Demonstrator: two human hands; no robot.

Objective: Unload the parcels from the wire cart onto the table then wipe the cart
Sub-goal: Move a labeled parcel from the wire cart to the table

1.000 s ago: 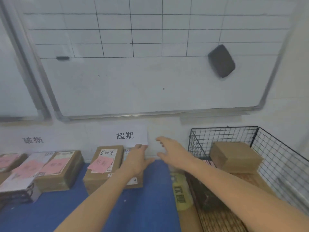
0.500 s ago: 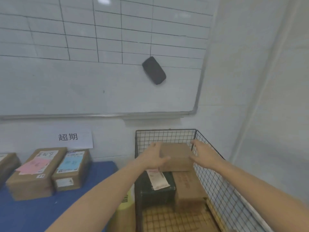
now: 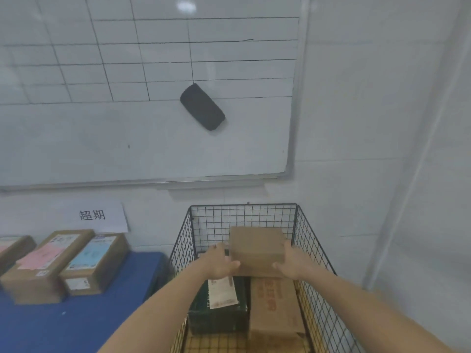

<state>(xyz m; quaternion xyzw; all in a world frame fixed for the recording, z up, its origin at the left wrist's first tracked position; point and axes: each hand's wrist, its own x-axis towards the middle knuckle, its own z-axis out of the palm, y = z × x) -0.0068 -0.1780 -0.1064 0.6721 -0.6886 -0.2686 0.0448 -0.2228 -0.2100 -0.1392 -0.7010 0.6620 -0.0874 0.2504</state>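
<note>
A plain brown parcel (image 3: 257,247) sits at the top of the black wire cart (image 3: 244,212). My left hand (image 3: 220,263) grips its left side and my right hand (image 3: 290,263) grips its right side, fingers curled under the front edge. Under it lie a black parcel (image 3: 221,314) with a white label and a long brown box (image 3: 275,307) with red print. On the blue table (image 3: 76,324) to the left stand several brown parcels, one with a pink label (image 3: 43,266) and one with a blue label (image 3: 94,263).
A whiteboard (image 3: 142,138) with a black eraser (image 3: 202,107) hangs on the wall above. A white paper sign (image 3: 95,216) is stuck below it. The cart stands against the wall, close to the right-hand corner.
My hands left the table parcel, swung right to the cart and closed round the top brown parcel. The view turned right with them.
</note>
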